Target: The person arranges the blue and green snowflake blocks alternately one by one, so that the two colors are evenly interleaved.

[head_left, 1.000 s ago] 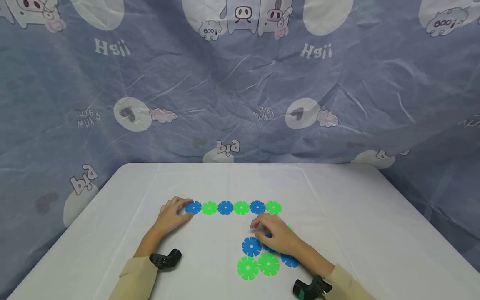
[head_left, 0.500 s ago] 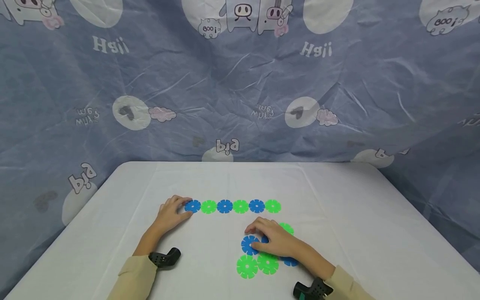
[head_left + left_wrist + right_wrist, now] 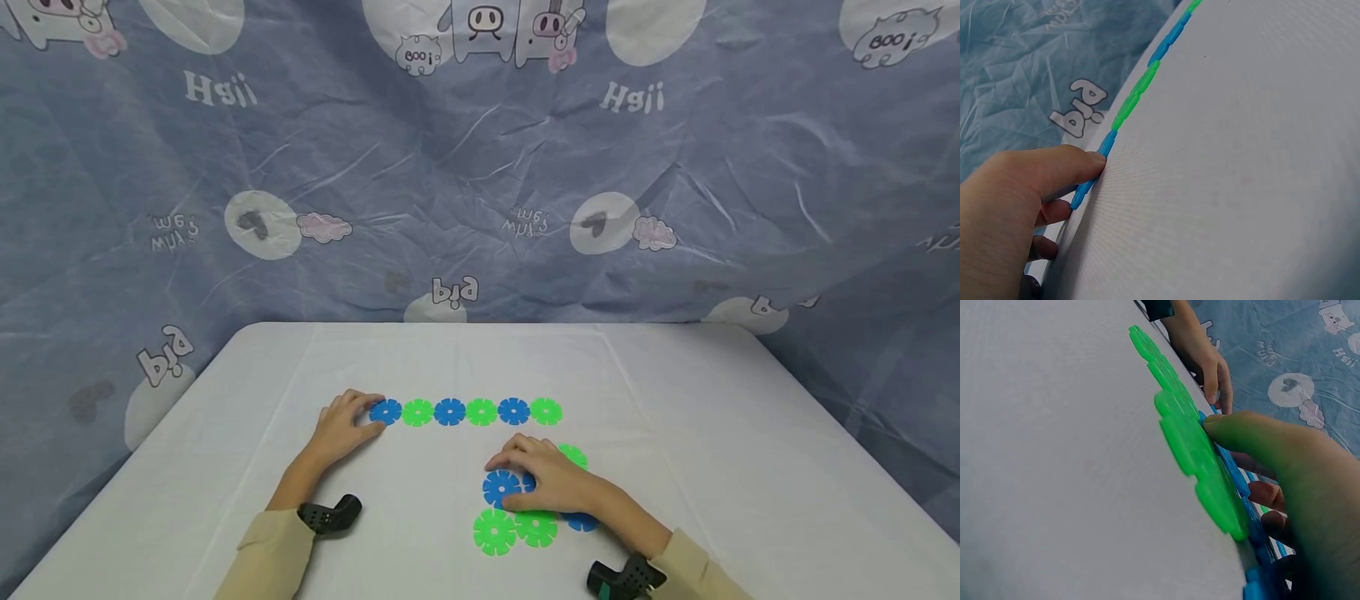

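Observation:
Notched plastic interlocking discs lie flat on the white table in a row of alternating blue and green. My left hand (image 3: 341,429) pinches the blue disc (image 3: 386,412) at the row's left end, thumb at its near edge and fingers at its far edge. Nearer to me, my right hand (image 3: 551,475) spans another blue disc (image 3: 502,489) between thumb and fingers; the right wrist view shows the thumb (image 3: 1229,428) against its edge. Two green discs (image 3: 494,532) lie just in front of that thumb. More blue discs are partly hidden under the right hand.
A green disc (image 3: 546,412) ends the row on the right. Another green disc (image 3: 573,455) shows behind the right hand, and a blue one (image 3: 580,522) beside its wrist. A blue patterned cloth (image 3: 480,167) hangs behind the white table (image 3: 675,400).
My right hand has moved left and slightly down onto the blue disc in the near group, its thumb now at the disc's near edge. My left hand stays at the row's end.

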Available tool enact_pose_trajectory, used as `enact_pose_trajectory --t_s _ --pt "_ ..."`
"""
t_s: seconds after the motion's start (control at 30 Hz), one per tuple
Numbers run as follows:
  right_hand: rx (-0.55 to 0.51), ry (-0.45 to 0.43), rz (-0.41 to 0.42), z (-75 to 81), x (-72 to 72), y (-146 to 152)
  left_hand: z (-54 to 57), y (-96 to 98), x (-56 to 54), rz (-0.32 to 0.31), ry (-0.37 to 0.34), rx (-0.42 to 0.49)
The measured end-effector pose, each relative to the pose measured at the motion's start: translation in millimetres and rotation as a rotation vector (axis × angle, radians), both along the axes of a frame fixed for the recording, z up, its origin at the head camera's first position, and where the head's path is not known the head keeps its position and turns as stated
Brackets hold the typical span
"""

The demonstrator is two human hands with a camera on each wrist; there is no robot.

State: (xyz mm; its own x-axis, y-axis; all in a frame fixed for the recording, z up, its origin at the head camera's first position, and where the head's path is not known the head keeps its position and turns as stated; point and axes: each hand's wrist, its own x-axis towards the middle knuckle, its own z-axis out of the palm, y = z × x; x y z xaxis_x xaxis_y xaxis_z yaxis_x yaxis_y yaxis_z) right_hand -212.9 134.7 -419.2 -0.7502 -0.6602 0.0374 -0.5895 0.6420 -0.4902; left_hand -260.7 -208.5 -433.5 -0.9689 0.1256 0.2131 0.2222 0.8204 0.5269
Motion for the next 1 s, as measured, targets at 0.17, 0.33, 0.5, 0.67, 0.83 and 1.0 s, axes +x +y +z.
enact_pose_trajectory --t_s 0.17,0.33,0.5,0.67,0.83,1.0 --pt "-0.018 -0.006 0.004 -1.8 -0.9 0 -0.1 0.0 0.2 0.002 -0.006 -0.001" --pt "-0.049 -0.03 0.012 -2.5 -2.8 0 -0.4 0.1 0.2 0.005 -0.009 -0.004" --pt "-0.07 -0.056 0.022 -0.7 -4.0 0 -0.2 0.6 -0.3 0.006 -0.007 -0.007" --pt "-0.111 -0.095 0.015 2.9 -2.6 -1 -0.4 0.2 -0.6 0.008 -0.011 -0.009" --pt "-0.137 -0.156 -0.009 5.6 -0.8 -2 -0.8 0.0 -1.0 0.006 -0.005 -0.01" --pt "-0.159 -0.224 0.008 8.9 -2.2 0 -1.7 -0.1 -1.6 0.002 0.002 -0.008"
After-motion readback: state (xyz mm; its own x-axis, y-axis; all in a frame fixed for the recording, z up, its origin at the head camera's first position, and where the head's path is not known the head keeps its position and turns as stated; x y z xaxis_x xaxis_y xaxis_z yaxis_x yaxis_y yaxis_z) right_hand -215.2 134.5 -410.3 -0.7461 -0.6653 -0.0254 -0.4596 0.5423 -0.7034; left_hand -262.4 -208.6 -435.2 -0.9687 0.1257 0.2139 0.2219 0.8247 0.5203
